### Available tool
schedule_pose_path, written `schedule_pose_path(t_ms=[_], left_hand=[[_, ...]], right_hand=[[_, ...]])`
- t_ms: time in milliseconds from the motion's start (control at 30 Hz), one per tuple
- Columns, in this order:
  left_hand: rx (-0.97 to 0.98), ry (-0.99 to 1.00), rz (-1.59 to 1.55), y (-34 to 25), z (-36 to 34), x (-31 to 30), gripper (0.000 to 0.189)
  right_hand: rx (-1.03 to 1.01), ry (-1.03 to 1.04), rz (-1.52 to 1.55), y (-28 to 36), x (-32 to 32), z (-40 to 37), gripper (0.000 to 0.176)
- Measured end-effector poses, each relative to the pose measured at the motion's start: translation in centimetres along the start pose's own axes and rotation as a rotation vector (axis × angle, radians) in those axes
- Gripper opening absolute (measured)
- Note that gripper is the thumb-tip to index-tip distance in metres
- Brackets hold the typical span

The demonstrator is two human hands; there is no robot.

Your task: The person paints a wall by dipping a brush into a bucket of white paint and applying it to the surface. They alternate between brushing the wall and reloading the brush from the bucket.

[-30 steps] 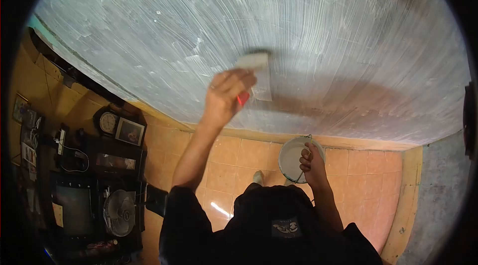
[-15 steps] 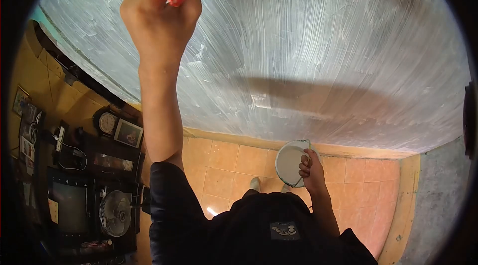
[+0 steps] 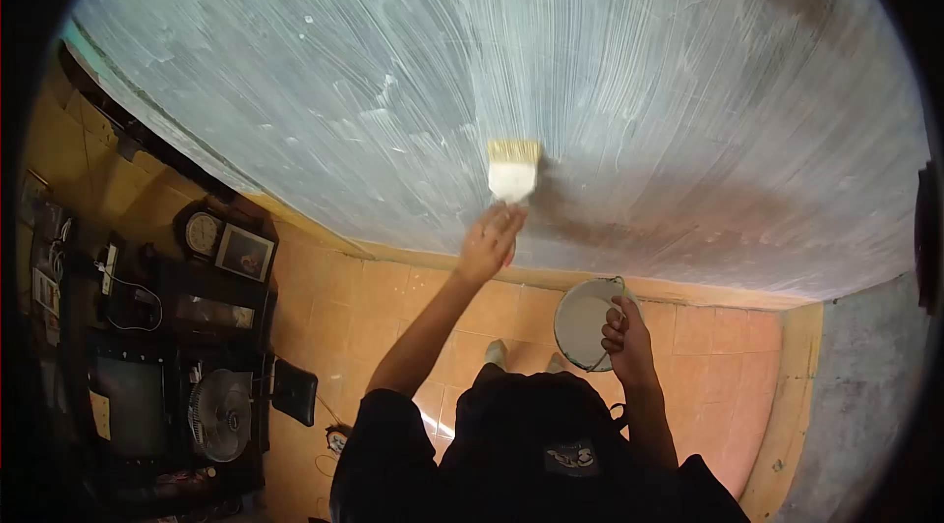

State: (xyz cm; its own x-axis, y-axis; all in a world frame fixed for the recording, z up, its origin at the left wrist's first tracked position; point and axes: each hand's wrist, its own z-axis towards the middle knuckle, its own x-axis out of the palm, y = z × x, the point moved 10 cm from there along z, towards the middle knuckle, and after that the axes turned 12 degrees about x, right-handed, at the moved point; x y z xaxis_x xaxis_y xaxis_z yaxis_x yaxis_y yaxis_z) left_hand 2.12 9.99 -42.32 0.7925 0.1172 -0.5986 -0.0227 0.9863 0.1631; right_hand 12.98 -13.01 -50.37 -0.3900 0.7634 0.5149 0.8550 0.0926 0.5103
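My left hand (image 3: 492,243) is closed around the handle of a wide paintbrush (image 3: 513,174), whose pale bristles point up against the wall (image 3: 629,81). The wall is streaked with thin whitish paint strokes over grey. Lower on the right, my right hand (image 3: 626,336) grips the wire handle of a round paint bucket (image 3: 582,323), which hangs in front of my body. Pale liquid shows inside the bucket.
Orange floor tiles (image 3: 379,297) lie below, with my feet (image 3: 497,354) near the wall's base. On the left stand a fan (image 3: 224,415), a television (image 3: 133,405), a clock (image 3: 203,233) and a framed picture (image 3: 244,253). A grey side wall (image 3: 870,376) rises at the right.
My left hand has come down from high on the wall to its lower middle, bringing the paintbrush fully into view. The bucket in my right hand has shifted slightly to the right.
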Motion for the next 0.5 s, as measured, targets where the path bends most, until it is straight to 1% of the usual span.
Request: schedule_pose_path(t_ms=[33, 100, 133, 200, 333, 400, 433, 500], left_hand=[[-0.007, -0.001, -0.002, -0.9, -2.5, 1.8, 0.059], [-0.05, 0.105, -0.067, -2.4, -7.1, 6.3, 0.057], [-0.06, 0.1, -0.069, -2.9, -8.9, 7.4, 0.057], [-0.085, 0.168, -0.121, -3.5, -11.8, 9.9, 0.052], [-0.126, 0.2, -0.128, -4.5, -15.1, 11.5, 0.05], [-0.197, 0.263, -0.212, -4.7, -16.7, 12.6, 0.047], [-0.198, 0.265, -0.212, -4.8, -17.4, 12.8, 0.047], [-0.228, 0.358, -0.268, -4.9, -18.5, 13.7, 0.043]], right_hand=[[-0.007, 0.006, -0.013, 0.2, 0.1, 0.0, 0.027], [0.002, -0.005, -0.025, 0.3, 0.2, -0.3, 0.027], [0.007, -0.01, -0.032, 0.4, 0.1, -0.4, 0.027], [0.009, -0.014, -0.037, 0.7, -0.5, -0.4, 0.028], [-0.005, -0.011, -0.016, 0.9, -1.2, -0.6, 0.029], [0.005, -0.033, -0.014, 0.7, -1.0, -0.8, 0.027], [0.014, -0.052, -0.012, 0.5, -1.0, -0.9, 0.025], [0.027, -0.05, -0.009, 0.0, -1.2, -0.7, 0.026]])
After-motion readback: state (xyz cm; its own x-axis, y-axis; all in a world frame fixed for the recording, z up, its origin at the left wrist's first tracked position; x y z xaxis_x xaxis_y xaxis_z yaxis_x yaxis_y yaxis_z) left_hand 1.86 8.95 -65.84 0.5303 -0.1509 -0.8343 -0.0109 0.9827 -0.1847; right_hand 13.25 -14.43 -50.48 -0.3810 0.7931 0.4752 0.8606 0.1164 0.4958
